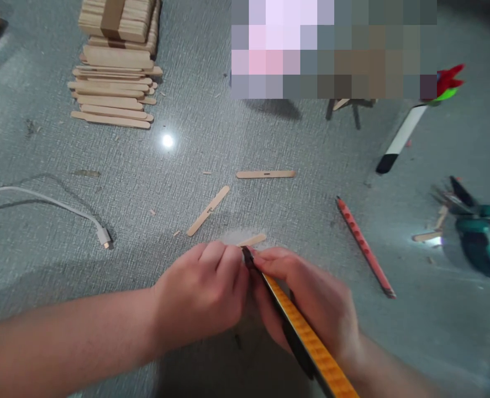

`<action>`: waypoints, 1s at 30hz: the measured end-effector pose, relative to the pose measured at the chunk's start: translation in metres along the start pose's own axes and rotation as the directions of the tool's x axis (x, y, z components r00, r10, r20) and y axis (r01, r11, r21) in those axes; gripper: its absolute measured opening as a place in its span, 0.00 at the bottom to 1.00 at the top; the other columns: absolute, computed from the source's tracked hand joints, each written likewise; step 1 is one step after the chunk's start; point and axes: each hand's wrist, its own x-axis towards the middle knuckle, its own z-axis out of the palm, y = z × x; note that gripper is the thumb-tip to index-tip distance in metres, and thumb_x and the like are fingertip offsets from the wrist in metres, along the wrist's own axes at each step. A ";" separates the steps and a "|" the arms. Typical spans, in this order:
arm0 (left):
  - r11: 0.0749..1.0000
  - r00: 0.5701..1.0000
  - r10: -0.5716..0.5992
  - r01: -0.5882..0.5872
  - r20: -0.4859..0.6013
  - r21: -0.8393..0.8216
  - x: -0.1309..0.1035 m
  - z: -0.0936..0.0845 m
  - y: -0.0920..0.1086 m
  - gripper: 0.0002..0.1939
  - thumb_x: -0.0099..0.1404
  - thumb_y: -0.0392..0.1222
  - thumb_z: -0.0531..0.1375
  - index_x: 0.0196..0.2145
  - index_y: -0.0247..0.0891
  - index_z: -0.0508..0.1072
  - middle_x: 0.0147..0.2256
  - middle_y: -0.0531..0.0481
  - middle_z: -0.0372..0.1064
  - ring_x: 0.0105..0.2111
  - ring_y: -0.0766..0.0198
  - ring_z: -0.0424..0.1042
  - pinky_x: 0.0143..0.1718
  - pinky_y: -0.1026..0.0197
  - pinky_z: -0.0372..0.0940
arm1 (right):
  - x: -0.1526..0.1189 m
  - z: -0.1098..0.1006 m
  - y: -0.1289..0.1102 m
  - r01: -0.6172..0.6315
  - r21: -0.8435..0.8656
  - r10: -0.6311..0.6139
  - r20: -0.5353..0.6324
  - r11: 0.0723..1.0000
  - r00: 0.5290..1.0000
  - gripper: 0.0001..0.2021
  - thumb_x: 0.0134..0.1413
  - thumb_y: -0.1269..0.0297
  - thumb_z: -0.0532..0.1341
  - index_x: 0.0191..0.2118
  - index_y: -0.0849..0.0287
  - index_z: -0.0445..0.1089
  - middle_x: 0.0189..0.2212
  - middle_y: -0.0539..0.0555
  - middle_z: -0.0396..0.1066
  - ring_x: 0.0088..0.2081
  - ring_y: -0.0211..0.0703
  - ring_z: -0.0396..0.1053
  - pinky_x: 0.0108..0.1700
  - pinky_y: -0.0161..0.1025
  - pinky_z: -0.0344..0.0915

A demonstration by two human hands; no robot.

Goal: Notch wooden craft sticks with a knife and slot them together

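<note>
My right hand (317, 293) is wrapped around a yellow-and-black utility knife (305, 337), its dark tip pointing away from me. My left hand (205, 284) is closed and presses down just left of that tip. A wooden craft stick (254, 241) pokes out beyond the left fingers; the rest of it is hidden by the hands. Farther off lies a craft stick with a small slot in its middle (286, 174). Left of it, a diagonal craft stick (197, 223) also has a cut near its centre. Whether the blade touches wood is hidden.
Loose craft sticks (116, 106) and banded bundles (91, 19) lie at the back left. A white cable (54, 203) is at left. At right are a red pencil (364, 246), a white pen (406, 130) and green-handled scissors (477, 237). The upper middle is pixelated.
</note>
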 end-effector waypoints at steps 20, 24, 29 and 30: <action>0.999 0.998 -0.019 0.016 -0.052 -0.045 0.002 0.002 -0.001 0.10 0.68 0.30 0.55 0.28 0.35 0.68 0.25 0.51 0.63 0.25 0.61 0.61 0.23 0.56 0.53 | -0.006 0.002 0.011 0.119 -0.120 -0.126 -0.047 0.986 0.991 0.13 0.53 0.77 0.61 0.44 0.55 0.68 0.37 0.55 0.79 0.37 0.45 0.80 0.40 0.39 0.79; 0.999 0.999 -0.023 0.021 -0.048 -0.045 0.001 0.003 -0.001 0.09 0.68 0.31 0.55 0.29 0.34 0.68 0.25 0.51 0.63 0.25 0.61 0.61 0.24 0.57 0.54 | -0.004 0.002 0.011 0.115 -0.108 -0.119 -0.032 0.987 0.992 0.15 0.54 0.77 0.61 0.45 0.55 0.68 0.36 0.54 0.79 0.37 0.45 0.79 0.40 0.38 0.79; 0.999 0.998 -0.013 0.012 -0.055 -0.034 0.000 0.004 -0.001 0.08 0.68 0.31 0.56 0.30 0.34 0.69 0.26 0.50 0.63 0.26 0.60 0.61 0.23 0.56 0.55 | -0.001 0.002 0.009 0.134 -0.116 -0.137 -0.021 0.984 0.990 0.14 0.54 0.77 0.62 0.45 0.56 0.69 0.34 0.54 0.78 0.35 0.45 0.79 0.37 0.37 0.78; 0.999 0.998 -0.010 0.008 -0.056 -0.032 0.000 0.004 -0.001 0.07 0.67 0.31 0.56 0.30 0.34 0.69 0.26 0.50 0.63 0.25 0.60 0.61 0.23 0.56 0.55 | 0.000 0.002 0.008 0.138 -0.115 -0.141 -0.017 0.984 0.990 0.14 0.54 0.77 0.61 0.45 0.56 0.68 0.33 0.54 0.78 0.34 0.45 0.79 0.36 0.37 0.78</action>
